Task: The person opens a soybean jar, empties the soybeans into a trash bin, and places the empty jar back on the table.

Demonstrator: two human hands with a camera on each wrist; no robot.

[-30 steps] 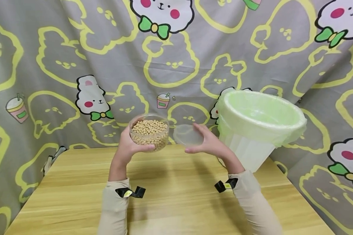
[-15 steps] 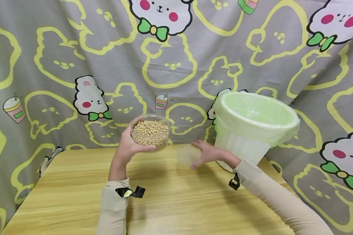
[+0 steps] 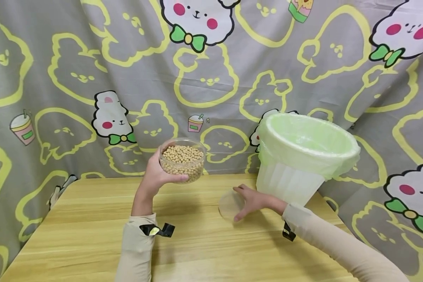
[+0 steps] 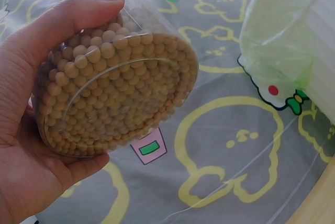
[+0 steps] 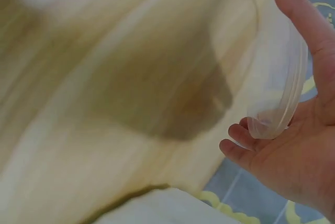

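My left hand (image 3: 153, 174) grips a clear, round plastic jar (image 3: 196, 170) well filled with pale soybeans (image 3: 182, 154). The jar is without its lid and held above the table, its mouth tilted toward the head camera. In the left wrist view, fingers and thumb wrap the jar's side, and soybeans show through its bottom (image 4: 120, 98). Over to the right, my right hand (image 3: 253, 200) holds a clear round lid (image 3: 229, 205) by its edges, between thumb and fingers. The lid (image 5: 277, 85) is low over the tabletop; whether it touches the wood I cannot tell.
A white bin (image 3: 285, 184) with a pale green plastic liner (image 3: 303, 156) stands at the back right of the wooden table (image 3: 204, 246), just behind my right hand. A grey patterned curtain (image 3: 141, 78) hangs along the table's back edge.
My right hand has moved down toward the tabletop with the lid, away from the jar. My left hand and the jar have stayed nearly where they were.
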